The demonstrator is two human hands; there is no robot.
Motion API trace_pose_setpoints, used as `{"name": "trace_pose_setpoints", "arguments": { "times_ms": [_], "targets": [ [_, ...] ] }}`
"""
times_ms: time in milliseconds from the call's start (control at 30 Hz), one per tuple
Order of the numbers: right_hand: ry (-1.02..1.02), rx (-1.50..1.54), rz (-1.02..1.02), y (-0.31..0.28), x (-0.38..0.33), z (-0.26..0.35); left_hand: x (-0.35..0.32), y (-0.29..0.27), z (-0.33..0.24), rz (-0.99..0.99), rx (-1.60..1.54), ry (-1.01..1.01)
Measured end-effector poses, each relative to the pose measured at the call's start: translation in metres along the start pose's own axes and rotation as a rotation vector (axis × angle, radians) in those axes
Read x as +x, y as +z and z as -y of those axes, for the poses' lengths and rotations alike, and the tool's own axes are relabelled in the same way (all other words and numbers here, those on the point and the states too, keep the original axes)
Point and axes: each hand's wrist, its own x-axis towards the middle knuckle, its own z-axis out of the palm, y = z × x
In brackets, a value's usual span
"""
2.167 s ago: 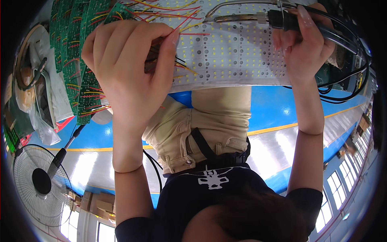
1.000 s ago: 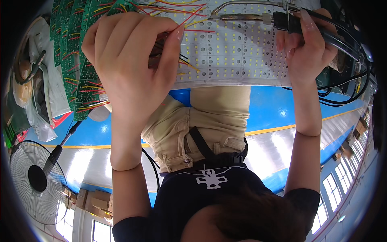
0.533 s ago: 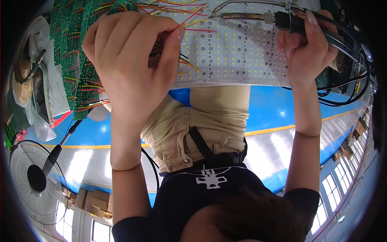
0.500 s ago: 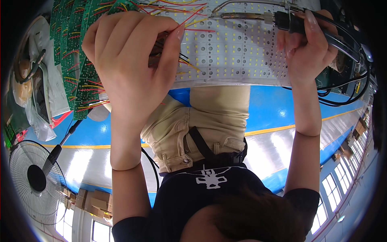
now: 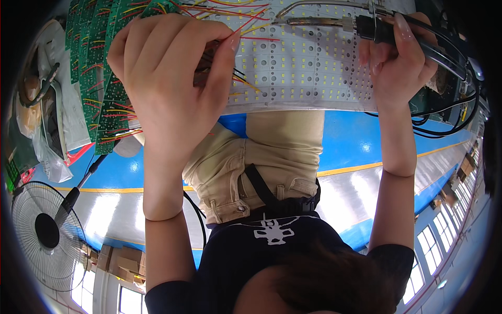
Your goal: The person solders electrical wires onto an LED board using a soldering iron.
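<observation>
My right hand (image 5: pixel 400 70) is closed around the black handle of a soldering iron (image 5: pixel 319 21). A thin curved metal tube (image 5: pixel 314 2) is clamped above the iron and bends down toward its tip. The tip points left, close to the end of a yellow wire. Thumb and forefinger of my left hand (image 5: pixel 167 78) pinch a red wire (image 5: pixel 252 19); more red, yellow and black wires stick out around the fingers. Beneath both hands lies a white board (image 5: pixel 293 78) dotted with small yellow LEDs and round holes. My left palm hides whatever is under it.
Green circuit boards (image 5: pixel 112 89) with red and yellow wires overlap at the left. Beyond them are a clear plastic bag (image 5: pixel 49 152) and a coiled dark cord (image 5: pixel 42 91). Black cables (image 5: pixel 460 125) loop at the right. A standing fan (image 5: pixel 48 230) is at lower left.
</observation>
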Motion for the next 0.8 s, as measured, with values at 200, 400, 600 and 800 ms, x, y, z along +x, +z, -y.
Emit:
{"name": "trace_pose_setpoints", "arguments": {
  "times_ms": [200, 400, 600, 800],
  "targets": [
    [-0.031, 0.066, 0.058, -0.009, 0.004, -0.006, 0.001, -0.001, -0.002, 0.014, 0.011, -0.011],
    [0.041, 0.197, -0.006, -0.009, 0.004, -0.004, -0.002, -0.005, -0.004, 0.01, -0.024, -0.007],
    [0.177, 0.284, -0.227, 0.002, 0.005, 0.0, 0.001, -0.005, 0.0, 0.106, -0.007, 0.09],
    [0.209, 0.204, -0.267, 0.013, 0.006, 0.018, 0.002, -0.004, 0.002, 0.116, -0.02, 0.101]
  ]
}}
